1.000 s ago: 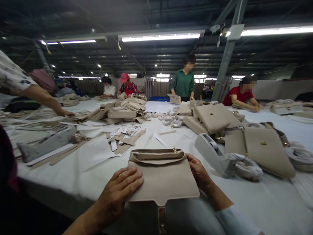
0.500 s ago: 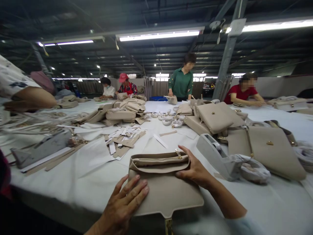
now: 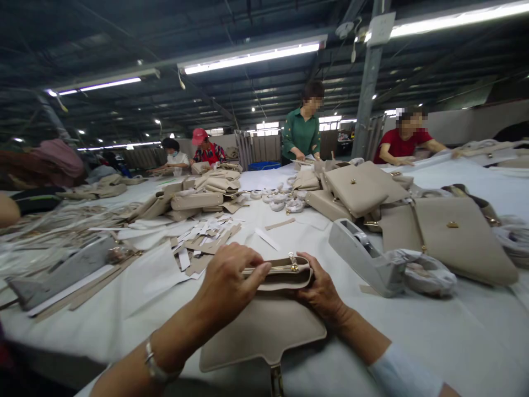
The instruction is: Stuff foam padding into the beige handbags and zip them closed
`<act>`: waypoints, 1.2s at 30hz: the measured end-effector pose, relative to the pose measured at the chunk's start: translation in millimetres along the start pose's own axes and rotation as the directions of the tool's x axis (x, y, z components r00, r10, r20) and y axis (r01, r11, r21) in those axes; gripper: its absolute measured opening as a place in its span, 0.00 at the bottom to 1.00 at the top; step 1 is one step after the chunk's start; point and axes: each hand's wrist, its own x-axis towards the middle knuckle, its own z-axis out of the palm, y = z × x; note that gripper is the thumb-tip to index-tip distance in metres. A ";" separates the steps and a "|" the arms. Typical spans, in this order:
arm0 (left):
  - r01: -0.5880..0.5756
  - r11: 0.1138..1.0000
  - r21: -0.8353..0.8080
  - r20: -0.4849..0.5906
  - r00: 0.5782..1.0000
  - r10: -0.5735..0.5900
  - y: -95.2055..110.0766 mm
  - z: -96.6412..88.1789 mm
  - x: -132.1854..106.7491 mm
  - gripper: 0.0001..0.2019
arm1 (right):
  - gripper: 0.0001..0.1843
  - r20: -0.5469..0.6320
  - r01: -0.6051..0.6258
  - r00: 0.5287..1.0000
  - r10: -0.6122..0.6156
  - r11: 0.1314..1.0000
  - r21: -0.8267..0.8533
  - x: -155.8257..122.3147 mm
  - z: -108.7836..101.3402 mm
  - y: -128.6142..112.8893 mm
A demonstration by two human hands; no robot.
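A beige handbag (image 3: 264,328) stands in front of me on the white-covered table, its flap folded out toward me and a gold clasp piece (image 3: 276,380) hanging at the flap's tip. My left hand (image 3: 233,278) is closed on the left side of the bag's opening, its thumb lying along the zipper and its fingers over the far side. At the bag's right end, my right hand (image 3: 322,292) grips the side wall between thumb and fingers. A metal zipper pull (image 3: 293,262) shows at the right end of the inner zipper. The left part of the opening is hidden behind my left hand.
Right of the bag stands a grey tape dispenser (image 3: 363,264), beside stacked beige bags (image 3: 458,237). Paper and leather strips (image 3: 206,242) lie beyond. Another dispenser (image 3: 61,275) is at left. Several co-workers, one in a green shirt (image 3: 301,135), stand or sit across the table.
My left hand has moved from lying on the flap up to the bag's opening and closed there. The right hand stays on the bag's right end. The arm at far left has mostly left view.
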 end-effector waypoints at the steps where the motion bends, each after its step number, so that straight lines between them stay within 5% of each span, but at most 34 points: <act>1: 0.016 0.999 0.038 0.097 0.995 -0.020 5.8 9.7 14.3 0.15 | 0.42 0.008 0.005 1.000 -0.005 1.000 0.004 -0.8 -0.2 -0.8; 6: -0.001 0.974 0.225 0.406 0.909 -0.093 26.4 48.8 62.2 0.29 | 0.36 -0.010 -0.027 1.000 0.027 0.999 -0.042 -3.3 0.9 -5.6; 13: 0.099 0.989 0.113 0.428 0.893 -0.139 42.2 63.8 64.6 0.16 | 0.37 -0.022 -0.005 1.000 0.002 0.993 -0.118 0.4 -2.0 -6.1; 17: -0.055 0.979 0.197 0.364 0.931 -0.021 48.3 60.6 55.7 0.13 | 0.32 -0.030 0.010 0.999 -0.013 0.993 -0.120 -0.1 -3.0 -9.8; 21: -0.159 0.938 0.307 0.378 0.925 0.033 49.0 50.1 48.7 0.10 | 0.28 -0.042 -0.014 0.999 0.009 0.994 -0.110 -1.8 -2.8 -13.8; 29: 0.086 0.974 0.208 0.484 0.856 -0.179 32.5 36.1 41.9 0.11 | 0.27 -0.010 -0.026 1.000 0.025 0.998 -0.059 -4.5 -3.0 -11.0; 36: -0.053 0.960 0.276 0.453 0.888 -0.081 42.4 42.2 29.0 0.16 | 0.26 -0.028 -0.022 0.999 0.021 0.998 -0.055 -5.7 -1.9 -13.8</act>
